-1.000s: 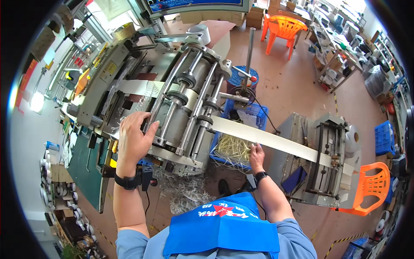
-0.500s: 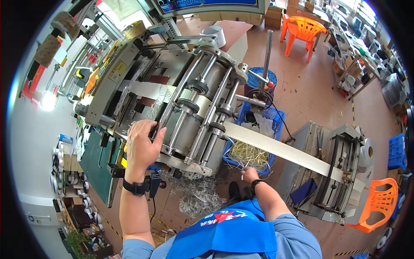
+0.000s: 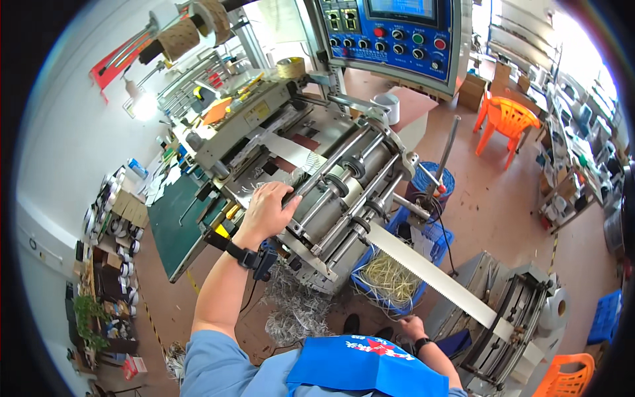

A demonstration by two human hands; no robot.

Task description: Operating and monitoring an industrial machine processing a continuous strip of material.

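Observation:
My left hand (image 3: 268,208) rests on the near edge of a label-cutting machine (image 3: 350,178), beside its steel rollers. Its fingers lie over the edge and the thumb stands apart, so the hand is open. A white paper web (image 3: 284,151) runs across the machine bed. From the rollers, a pale strip with one toothed edge (image 3: 430,272) stretches to a rewinding unit (image 3: 519,327) on the right. Low beside a blue basket (image 3: 411,306), my right hand (image 3: 413,326) is closed at the end of a thin pale strand from the tangled scrap (image 3: 388,276).
Silvery shredded waste (image 3: 297,308) lies on the floor below the machine. A blue control panel (image 3: 390,40) stands at the far side. Orange chairs (image 3: 506,122) stand on the right, and a green board (image 3: 175,228) juts out at the left.
My view has turned, bringing the control panel in. My right hand has drawn back from over the scrap to the basket's near side. My left hand remains on the machine edge.

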